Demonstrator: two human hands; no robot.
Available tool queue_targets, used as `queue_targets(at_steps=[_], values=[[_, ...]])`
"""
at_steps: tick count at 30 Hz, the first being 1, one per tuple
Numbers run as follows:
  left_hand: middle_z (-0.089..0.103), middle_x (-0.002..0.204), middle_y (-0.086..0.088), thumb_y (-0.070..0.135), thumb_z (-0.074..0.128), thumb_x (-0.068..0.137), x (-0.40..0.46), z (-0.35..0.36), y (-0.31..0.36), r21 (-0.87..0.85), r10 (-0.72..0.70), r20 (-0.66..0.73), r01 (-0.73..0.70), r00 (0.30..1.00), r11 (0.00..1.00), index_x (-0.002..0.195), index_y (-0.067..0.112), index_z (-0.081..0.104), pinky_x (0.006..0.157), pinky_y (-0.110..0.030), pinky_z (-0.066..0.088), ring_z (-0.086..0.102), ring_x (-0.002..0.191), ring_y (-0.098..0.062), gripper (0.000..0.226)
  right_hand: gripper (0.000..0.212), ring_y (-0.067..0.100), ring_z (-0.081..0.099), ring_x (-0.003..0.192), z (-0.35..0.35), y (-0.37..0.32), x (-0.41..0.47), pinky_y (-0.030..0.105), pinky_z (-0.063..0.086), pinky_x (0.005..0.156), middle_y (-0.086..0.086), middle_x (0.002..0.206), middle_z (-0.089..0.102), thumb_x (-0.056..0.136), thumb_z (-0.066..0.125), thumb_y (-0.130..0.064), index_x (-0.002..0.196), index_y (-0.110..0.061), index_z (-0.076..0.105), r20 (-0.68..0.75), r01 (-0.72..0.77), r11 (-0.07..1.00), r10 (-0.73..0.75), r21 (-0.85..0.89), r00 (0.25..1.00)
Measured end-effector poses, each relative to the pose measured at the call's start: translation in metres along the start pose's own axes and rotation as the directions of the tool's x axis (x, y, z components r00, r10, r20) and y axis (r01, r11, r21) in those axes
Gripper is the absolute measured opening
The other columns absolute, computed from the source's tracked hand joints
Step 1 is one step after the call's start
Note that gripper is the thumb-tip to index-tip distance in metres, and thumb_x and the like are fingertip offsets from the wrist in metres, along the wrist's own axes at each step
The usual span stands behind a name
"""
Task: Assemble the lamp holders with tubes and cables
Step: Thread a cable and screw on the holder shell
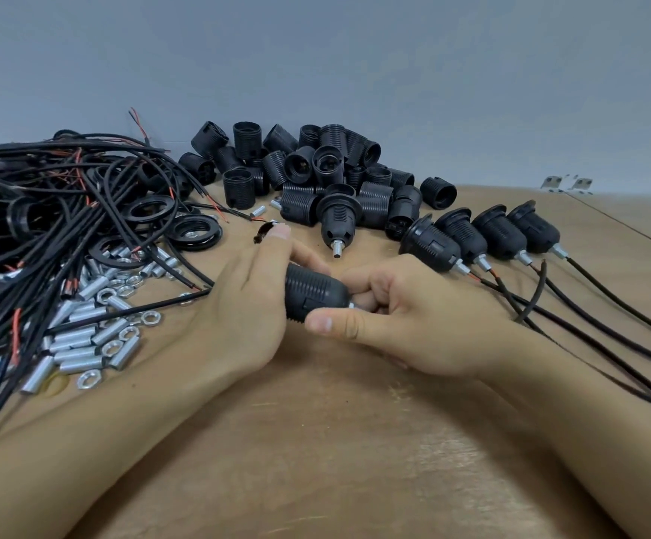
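Two hands meet over the brown wooden desk: the left hand wraps one black ribbed plastic lamp holder, the right hand pinches its short silver metal tube, mostly hidden. Four finished cabled holders lie right; heaped holders defy counting.

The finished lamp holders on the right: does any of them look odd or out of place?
Four finished holders lie in a row with cables. A fifth holder lies apart, near the pile of black parts; its tube shows no cable.
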State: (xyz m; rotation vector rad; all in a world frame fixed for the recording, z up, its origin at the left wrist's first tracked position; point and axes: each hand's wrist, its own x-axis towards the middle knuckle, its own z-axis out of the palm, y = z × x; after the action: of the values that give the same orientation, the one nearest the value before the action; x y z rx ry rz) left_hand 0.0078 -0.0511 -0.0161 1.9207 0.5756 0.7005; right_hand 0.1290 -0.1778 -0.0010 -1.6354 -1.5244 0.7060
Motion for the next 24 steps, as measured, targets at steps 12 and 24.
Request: queue_targets(at_steps=[12, 24], values=[[0.066, 0.110, -0.007, 0.034, 0.053, 0.095, 0.042, -0.062, -0.030, 0.880, 0.231, -0.110, -0.013, 0.967, 0.476, 0.112, 0.016, 0.067, 0.089, -0.043, 0.040, 0.047, 0.108, -0.032, 0.029, 0.025, 0.005, 0.038, 0.056, -0.001, 0.003, -0.001, 0.022, 0.032, 0.054, 0.002, 0.065, 0.054, 0.087, 0.069, -0.046, 0.103, -0.028, 0.073, -0.121, -0.095, 0.988, 0.080, -0.125, 0.989], [0.071, 0.107, 0.010, 0.017, 0.078, 0.084, 0.027, -0.041, -0.009, 0.013, 0.206, -0.293, -0.212, 0.934, 0.977, 0.082, 0.023, 0.073, 0.086, -0.023, 0.052, 0.067, 0.096, -0.008, 0.008, 0.029, 0.003, 0.050, 0.064, -0.005, 0.011, 0.004, 0.028, 0.041, 0.066, 0.007, 0.079, 0.069, 0.086, 0.072, -0.040, 0.107, -0.020, 0.072, -0.303, -0.060, 0.988, 0.014, -0.144, 0.953]])
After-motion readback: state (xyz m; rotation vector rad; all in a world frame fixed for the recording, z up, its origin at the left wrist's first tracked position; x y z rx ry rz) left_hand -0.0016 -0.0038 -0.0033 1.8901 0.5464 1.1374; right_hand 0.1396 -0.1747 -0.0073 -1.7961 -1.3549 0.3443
